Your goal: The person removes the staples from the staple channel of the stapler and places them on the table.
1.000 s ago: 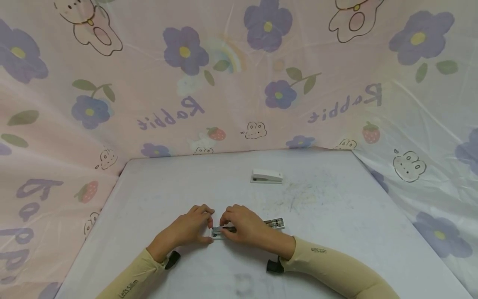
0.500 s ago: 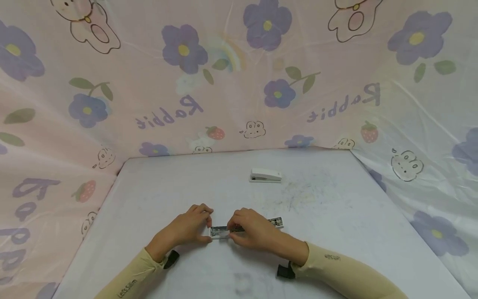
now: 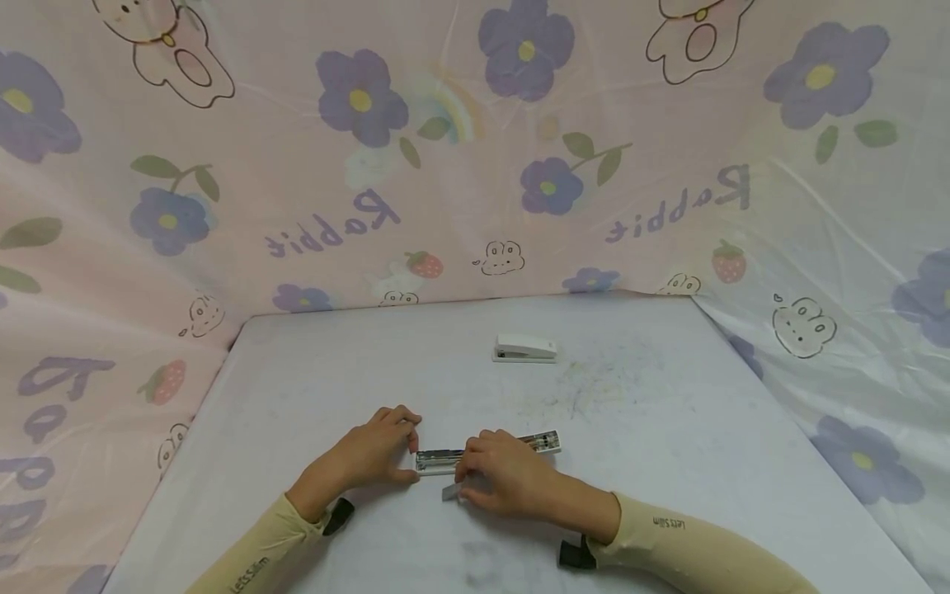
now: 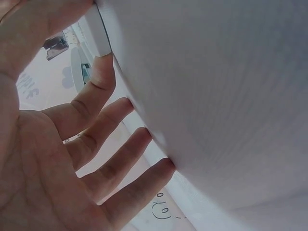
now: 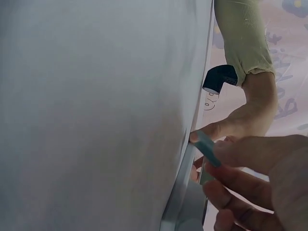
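A white stapler (image 3: 436, 464) lies opened out flat on the table, its metal channel facing up. My left hand (image 3: 371, 452) holds its left end between thumb and forefinger; the left wrist view shows the other fingers (image 4: 139, 185) spread with their tips at the tabletop. Just in front of the stapler, my right hand (image 3: 512, 477) pinches a short grey strip of staples (image 3: 450, 492) between thumb and fingers. That strip (image 5: 206, 148) is tilted in the right wrist view. The right hand hides the stapler's middle in the head view.
A second white stapler (image 3: 524, 350), folded together, stands farther back on the white table (image 3: 334, 363). Coloured scribble marks (image 3: 594, 379) stain the surface to its right. A printed pink curtain (image 3: 445, 190) hangs along the back and sides.
My right hand has drawn the staple strip to the right out of the stapler's channel, then towards the front edge. My left hand keeps its hold on the stapler's end.
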Demonstrator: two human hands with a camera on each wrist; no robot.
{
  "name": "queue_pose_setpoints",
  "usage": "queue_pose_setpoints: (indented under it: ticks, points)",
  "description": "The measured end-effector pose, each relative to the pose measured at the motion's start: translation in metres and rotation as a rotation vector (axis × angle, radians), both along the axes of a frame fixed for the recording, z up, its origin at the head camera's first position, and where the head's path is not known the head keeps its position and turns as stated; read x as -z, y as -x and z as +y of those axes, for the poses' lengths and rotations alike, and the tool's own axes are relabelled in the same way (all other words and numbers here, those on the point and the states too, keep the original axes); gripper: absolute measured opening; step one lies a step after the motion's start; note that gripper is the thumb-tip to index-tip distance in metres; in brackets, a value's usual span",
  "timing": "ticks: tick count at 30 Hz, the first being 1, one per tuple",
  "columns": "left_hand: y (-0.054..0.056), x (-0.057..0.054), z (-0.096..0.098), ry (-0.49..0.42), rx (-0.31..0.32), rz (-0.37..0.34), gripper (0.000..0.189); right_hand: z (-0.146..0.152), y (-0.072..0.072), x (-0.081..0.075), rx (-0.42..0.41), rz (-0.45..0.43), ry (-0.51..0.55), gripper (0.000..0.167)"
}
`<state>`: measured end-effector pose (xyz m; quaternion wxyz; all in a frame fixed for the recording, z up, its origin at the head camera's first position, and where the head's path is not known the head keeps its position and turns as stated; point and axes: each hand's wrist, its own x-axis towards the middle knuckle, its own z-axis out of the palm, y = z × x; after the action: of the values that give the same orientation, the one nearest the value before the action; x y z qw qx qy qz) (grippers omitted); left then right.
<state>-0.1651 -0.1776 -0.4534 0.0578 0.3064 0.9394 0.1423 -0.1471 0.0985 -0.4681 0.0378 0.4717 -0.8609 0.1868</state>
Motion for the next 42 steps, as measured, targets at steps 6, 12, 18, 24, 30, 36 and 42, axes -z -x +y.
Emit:
queue_pose_setpoints:
  ticks: [6,12,18,24,30,36,42]
  points:
    - [0.000,0.000,0.000,0.002,0.003,0.008,0.037,0.000,-0.001,0.000,0.011,0.024,-0.058,0.012]
    - [0.001,0.001,0.000,-0.001,0.002,0.003,0.038,-0.001,-0.003,0.000,0.033,0.047,-0.136,0.013]
    - [0.002,0.004,-0.001,-0.010,-0.002,0.001,0.037,-0.002,-0.005,0.000,0.046,0.103,-0.199,0.014]
    - [0.003,0.007,-0.003,-0.006,-0.006,0.004,0.038,-0.004,-0.006,-0.001,0.056,0.185,-0.275,0.015]
    - [0.003,0.007,-0.002,-0.018,-0.008,-0.017,0.037,-0.006,-0.010,-0.005,0.060,0.230,-0.321,0.016]
    - [0.004,0.006,-0.002,-0.021,-0.019,-0.059,0.037,-0.006,-0.012,-0.004,0.057,0.242,-0.337,0.018]
    - [0.010,-0.001,-0.008,-0.050,0.008,-0.202,0.042,0.001,-0.005,-0.016,0.030,0.031,-0.211,0.014]
